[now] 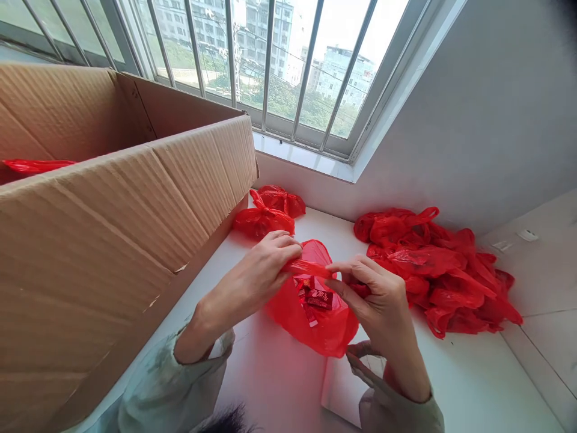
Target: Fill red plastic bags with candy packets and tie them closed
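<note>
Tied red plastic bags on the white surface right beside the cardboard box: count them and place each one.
2: the front tied bag beside the cardboard box, and the rear tied bag just behind it, nearer the wall. Others may be hidden behind the box.

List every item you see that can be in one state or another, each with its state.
Held red bag: open, untied, handle strip drawn taut
Wrapped packets: inside the held bag, partly exposed
Left hand: closed on the strip
Right hand: pinching the strip
Two bulging red bags: gathered shut
Red bag heap: loose, crumpled
Cardboard box: open-topped
Window: barred; whether shut, unclear
</note>
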Available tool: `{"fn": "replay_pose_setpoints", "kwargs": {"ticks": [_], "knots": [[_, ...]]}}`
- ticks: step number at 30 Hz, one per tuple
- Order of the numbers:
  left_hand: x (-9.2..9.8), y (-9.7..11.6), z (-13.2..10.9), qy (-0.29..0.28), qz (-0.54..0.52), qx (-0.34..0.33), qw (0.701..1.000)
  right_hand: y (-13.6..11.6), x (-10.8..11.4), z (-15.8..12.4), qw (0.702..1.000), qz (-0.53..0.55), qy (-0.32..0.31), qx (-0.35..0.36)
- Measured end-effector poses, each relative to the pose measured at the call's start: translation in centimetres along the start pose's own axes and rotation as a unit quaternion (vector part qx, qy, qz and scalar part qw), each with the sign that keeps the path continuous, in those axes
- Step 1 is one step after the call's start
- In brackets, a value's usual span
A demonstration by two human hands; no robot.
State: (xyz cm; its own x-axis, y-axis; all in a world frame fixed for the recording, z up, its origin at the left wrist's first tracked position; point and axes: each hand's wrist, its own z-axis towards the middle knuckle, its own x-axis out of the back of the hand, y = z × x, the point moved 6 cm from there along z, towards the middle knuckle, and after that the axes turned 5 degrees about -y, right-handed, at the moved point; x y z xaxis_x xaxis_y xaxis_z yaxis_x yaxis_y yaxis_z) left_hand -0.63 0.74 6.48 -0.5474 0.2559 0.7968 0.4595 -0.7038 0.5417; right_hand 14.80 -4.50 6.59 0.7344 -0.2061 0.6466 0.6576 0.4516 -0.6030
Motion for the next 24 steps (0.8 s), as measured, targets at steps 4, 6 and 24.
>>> {"fn": "replay_pose_setpoints", "kwargs": {"ticks": [4, 6, 24], "knots": [[2.9, -1.0, -1.2, 0.068, -0.166, 0.078, 0.981, 1.2, 2.2, -1.1, 0.998, -0.006, -0.059, -0.013], [3.5, -1.6, -1.7, 0.121, -0.251, 0.116, 0.953, 1.6, 3.5, -1.5, 0.999, 0.014, -0.023, -0.022], [1.6, -2.4, -2.3, -0.097, -0.153, 0.09, 0.979, 3.6, 5.2, -2.5, 0.97, 0.2, 0.084, -0.114]]}}
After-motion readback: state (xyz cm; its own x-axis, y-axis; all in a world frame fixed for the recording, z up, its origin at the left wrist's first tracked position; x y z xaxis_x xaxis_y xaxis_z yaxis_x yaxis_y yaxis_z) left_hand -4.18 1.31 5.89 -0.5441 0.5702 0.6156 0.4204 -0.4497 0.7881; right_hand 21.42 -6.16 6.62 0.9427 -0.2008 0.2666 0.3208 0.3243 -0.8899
